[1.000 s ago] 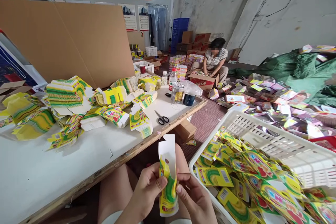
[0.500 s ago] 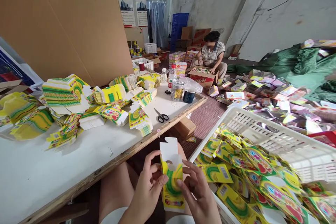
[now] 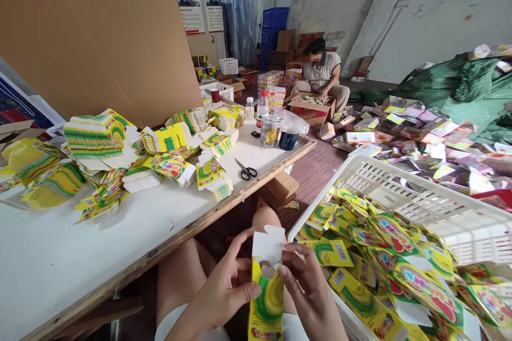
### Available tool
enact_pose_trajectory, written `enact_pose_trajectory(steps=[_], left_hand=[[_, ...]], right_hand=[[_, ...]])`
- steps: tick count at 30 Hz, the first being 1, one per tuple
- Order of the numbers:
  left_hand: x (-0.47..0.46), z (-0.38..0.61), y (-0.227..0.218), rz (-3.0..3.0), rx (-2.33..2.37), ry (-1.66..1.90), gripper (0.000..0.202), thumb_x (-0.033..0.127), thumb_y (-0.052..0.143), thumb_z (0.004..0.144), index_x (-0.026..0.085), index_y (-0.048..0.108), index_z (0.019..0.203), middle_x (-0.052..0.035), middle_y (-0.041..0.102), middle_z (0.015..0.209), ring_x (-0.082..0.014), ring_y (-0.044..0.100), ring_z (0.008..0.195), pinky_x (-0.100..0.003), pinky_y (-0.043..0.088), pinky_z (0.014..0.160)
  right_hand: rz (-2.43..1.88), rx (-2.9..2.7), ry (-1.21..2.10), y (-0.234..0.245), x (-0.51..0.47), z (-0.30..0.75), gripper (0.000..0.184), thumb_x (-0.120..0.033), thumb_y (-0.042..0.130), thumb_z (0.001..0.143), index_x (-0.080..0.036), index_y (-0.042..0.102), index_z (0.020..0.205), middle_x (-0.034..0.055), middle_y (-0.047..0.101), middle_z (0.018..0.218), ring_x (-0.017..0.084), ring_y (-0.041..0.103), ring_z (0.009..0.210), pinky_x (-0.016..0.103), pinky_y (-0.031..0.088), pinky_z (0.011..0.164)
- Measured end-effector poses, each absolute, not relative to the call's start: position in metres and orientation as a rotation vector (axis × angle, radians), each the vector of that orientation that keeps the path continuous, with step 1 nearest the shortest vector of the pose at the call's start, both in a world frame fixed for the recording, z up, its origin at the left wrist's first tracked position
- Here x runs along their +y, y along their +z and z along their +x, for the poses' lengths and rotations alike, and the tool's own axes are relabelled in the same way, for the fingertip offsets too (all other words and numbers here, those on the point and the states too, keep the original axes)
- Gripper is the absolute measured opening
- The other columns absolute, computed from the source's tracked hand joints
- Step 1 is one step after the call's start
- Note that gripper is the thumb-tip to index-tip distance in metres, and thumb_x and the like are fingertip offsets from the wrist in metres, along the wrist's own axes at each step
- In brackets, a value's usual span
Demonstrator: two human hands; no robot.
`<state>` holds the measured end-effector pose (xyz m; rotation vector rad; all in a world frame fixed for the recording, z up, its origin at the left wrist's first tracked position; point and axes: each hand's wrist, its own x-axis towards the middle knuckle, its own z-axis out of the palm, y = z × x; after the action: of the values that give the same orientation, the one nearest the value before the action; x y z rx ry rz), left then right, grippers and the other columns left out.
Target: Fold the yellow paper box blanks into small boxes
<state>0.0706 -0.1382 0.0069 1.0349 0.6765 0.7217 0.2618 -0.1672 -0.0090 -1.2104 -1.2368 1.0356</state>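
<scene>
At the upper left stands a big flat brown cardboard sheet (image 3: pixel 104 53). Below it, stacks of flat yellow-and-green paper boxes (image 3: pixel 94 141) lie on a white table with a wooden edge (image 3: pixel 132 234). At the bottom middle, the left hand (image 3: pixel 224 293) is partly closed, its thumb on the front of a tall, thin yellow-and-green paper box (image 3: pixel 269 306) and its fingers at the left side. Above, near the table edge, lie black-handled scissors (image 3: pixel 248 172). The thin box is upright between both hands, with its white top flap (image 3: pixel 270 245) up. Past the scissors stand a clear jar (image 3: pixel 272 132) and a dark blue mug (image 3: pixel 288 140). The right hand (image 3: pixel 314 290) is half curled, pinching the box's right edge near the flap. Higher up, a person in a striped top (image 3: pixel 322 72) sits by an open carton (image 3: pixel 310 112). At the lower right, a white plastic basket (image 3: pixel 430 200) holds many yellow boxes (image 3: pixel 356 298).
</scene>
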Motion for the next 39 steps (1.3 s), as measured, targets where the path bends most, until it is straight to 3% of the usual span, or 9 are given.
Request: enact_pose_trajectory(steps=[2,5,8,10,14,21,28,34,39], left_hand=[[-0.138,0.071,0.006,1.083,0.678,0.691,0.062,0.034,0.075,0.084,0.025,0.049,0.140,-0.0099,0.074,0.108,-0.0216,0.069,0.093,-0.033,0.051,0.085],[-0.138,0.074,0.003,1.203,0.810,0.732,0.040,0.032,0.071,0.087,0.021,0.064,0.124,-0.0111,0.074,0.112,-0.0233,0.069,0.099,-0.033,0.053,0.088],[-0.138,0.077,0.001,1.304,0.921,0.748,0.034,0.026,0.065,0.089,0.021,0.066,0.123,-0.0116,0.072,0.122,-0.0244,0.070,0.104,-0.033,0.055,0.091],[-0.140,0.079,0.000,1.358,0.931,0.721,0.038,0.022,0.062,0.090,0.022,0.065,0.128,-0.0112,0.070,0.129,-0.0253,0.070,0.108,-0.033,0.056,0.093],[-0.143,0.077,-0.005,1.453,0.966,0.685,0.047,0.020,0.059,0.090,0.026,0.059,0.136,-0.0092,0.069,0.132,-0.0254,0.069,0.111,-0.035,0.055,0.096],[-0.145,0.077,-0.003,1.482,0.986,0.668,0.049,0.020,0.060,0.088,0.025,0.059,0.137,-0.0100,0.070,0.129,-0.0252,0.069,0.108,-0.035,0.055,0.096],[-0.141,0.080,0.007,1.319,0.927,0.718,0.045,0.022,0.063,0.087,0.020,0.062,0.132,-0.0128,0.074,0.120,-0.0243,0.072,0.097,-0.034,0.057,0.086],[-0.140,0.087,0.008,1.199,0.908,0.741,0.042,0.026,0.073,0.081,0.018,0.069,0.122,-0.0135,0.076,0.115,-0.0274,0.072,0.099,-0.033,0.057,0.082],[-0.147,0.100,0.012,1.286,0.870,0.810,0.033,0.035,0.065,0.090,0.018,0.072,0.117,-0.0136,0.076,0.115,-0.0271,0.072,0.102,-0.035,0.057,0.089]], right_hand=[[-1.219,-1.187,0.967,-0.011,-0.167,0.264,0.026,-0.042,0.060,0.094,-0.027,0.064,0.115,0.0048,0.070,0.089,0.021,0.067,0.079,0.029,0.056,0.073],[-1.250,-1.276,0.882,-0.011,-0.166,0.273,0.031,-0.046,0.055,0.095,-0.024,0.076,0.092,0.0081,0.070,0.092,0.025,0.067,0.092,0.032,0.053,0.083],[-1.294,-1.372,1.058,-0.013,-0.167,0.277,0.033,-0.046,0.056,0.094,-0.021,0.075,0.105,0.0031,0.064,0.074,0.020,0.063,0.071,0.028,0.052,0.065],[-1.374,-1.411,1.112,-0.016,-0.166,0.274,0.035,-0.042,0.062,0.090,-0.019,0.069,0.116,-0.0038,0.052,0.061,0.016,0.052,0.055,0.024,0.043,0.052],[-1.499,-1.449,1.004,-0.020,-0.165,0.267,0.030,-0.034,0.061,0.087,-0.018,0.067,0.111,-0.0079,0.041,0.057,0.013,0.044,0.049,0.024,0.035,0.048],[-1.530,-1.513,1.025,-0.028,-0.167,0.262,0.034,-0.026,0.061,0.078,-0.022,0.060,0.111,-0.0076,0.054,0.058,0.014,0.050,0.049,0.023,0.036,0.047],[-1.510,-1.505,0.919,-0.034,-0.171,0.261,0.036,-0.042,0.060,0.089,-0.020,0.063,0.118,-0.0076,0.052,0.051,0.016,0.051,0.047,0.024,0.039,0.048],[-1.390,-1.361,0.949,-0.021,-0.172,0.266,0.033,-0.045,0.061,0.092,-0.020,0.074,0.109,0.0074,0.074,0.089,0.021,0.067,0.071,0.028,0.054,0.063],[-1.354,-1.216,0.961,-0.026,-0.175,0.266,0.026,-0.043,0.068,0.088,-0.022,0.076,0.099,0.0075,0.076,0.090,0.025,0.070,0.080,0.032,0.056,0.069]])
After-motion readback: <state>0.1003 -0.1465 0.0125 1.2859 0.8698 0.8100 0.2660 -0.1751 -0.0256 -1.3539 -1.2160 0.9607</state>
